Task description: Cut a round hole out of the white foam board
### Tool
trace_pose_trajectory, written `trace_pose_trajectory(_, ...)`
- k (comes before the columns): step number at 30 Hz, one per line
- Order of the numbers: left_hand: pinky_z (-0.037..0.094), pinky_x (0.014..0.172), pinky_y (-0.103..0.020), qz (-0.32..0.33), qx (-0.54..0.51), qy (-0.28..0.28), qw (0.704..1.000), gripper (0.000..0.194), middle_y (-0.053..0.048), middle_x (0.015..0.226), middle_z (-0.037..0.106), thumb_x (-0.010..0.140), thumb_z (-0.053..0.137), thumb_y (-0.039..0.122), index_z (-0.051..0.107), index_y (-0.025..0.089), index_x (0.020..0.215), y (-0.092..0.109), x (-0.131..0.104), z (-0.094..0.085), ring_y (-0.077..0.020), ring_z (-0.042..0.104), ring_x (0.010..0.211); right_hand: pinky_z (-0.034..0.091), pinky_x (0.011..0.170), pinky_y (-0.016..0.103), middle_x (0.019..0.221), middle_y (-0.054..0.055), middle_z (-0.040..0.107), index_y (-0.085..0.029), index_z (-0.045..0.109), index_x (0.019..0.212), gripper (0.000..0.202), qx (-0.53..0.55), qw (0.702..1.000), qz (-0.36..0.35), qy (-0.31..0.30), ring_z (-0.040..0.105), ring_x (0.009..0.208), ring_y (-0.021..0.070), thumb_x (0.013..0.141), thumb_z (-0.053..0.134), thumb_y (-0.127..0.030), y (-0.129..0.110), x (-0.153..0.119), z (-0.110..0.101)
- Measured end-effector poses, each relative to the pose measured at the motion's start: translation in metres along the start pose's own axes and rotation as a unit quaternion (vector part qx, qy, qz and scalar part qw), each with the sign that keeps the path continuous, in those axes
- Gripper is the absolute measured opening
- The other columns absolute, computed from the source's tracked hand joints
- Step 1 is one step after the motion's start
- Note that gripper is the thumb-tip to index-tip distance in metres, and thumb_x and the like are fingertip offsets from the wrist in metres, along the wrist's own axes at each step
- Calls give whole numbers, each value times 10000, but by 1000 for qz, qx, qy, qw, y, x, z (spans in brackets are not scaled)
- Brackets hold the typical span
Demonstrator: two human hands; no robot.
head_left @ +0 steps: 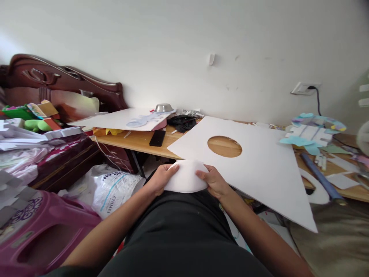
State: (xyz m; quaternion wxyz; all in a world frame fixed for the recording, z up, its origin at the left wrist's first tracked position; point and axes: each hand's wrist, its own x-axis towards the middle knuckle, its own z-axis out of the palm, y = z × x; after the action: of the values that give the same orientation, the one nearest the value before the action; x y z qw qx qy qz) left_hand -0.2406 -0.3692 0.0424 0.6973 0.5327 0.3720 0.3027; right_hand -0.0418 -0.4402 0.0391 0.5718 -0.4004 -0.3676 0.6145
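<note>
The curved white piece [186, 179] fills the gap between the left hand [164, 177] and the right hand [215, 181]. Ahead of the left hand, a lane runs over bare table [133, 141], with a phone [157, 138] in it and a black bag [183, 124] farther back. The left board [112, 119], bearing a metal bowl [163, 108], borders it. The large board [265, 169] covers the table ahead of the right hand and juts past its front edge; a hand could pass above. Farther right, a blue roll [319, 175] slants across. A pink stool [54, 219] stands beside the left forearm [115, 223].

Pale, scuffed wall [161, 50] — carved dark-wood headboard [65, 79] — wooden table [137, 139]
</note>
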Motion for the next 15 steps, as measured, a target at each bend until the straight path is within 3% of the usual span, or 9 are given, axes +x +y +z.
trace_pose_trajectory(7, 398, 537, -241, -26, -11, -18, 999, 594, -81, 722, 689, 675, 765, 670, 683, 98, 811, -11, 8, 6, -145, 578, 568, 581, 825, 454, 971, 122, 769, -167, 696, 1076, 655, 23, 999, -31, 4, 709, 984, 343, 616, 825, -615, 33, 1, -5)
trace_pose_trajectory(15, 452, 568, -274, -19, -63, -55, 996, 682, -76, 696, 665, 563, 788, 745, 652, 108, 766, -5, 6, 19, -159, 589, 581, 576, 875, 488, 1004, 142, 757, -174, 678, 1150, 848, -21, 998, -66, 13, 680, 1061, 379, 576, 735, -796, 27, -4, 9)
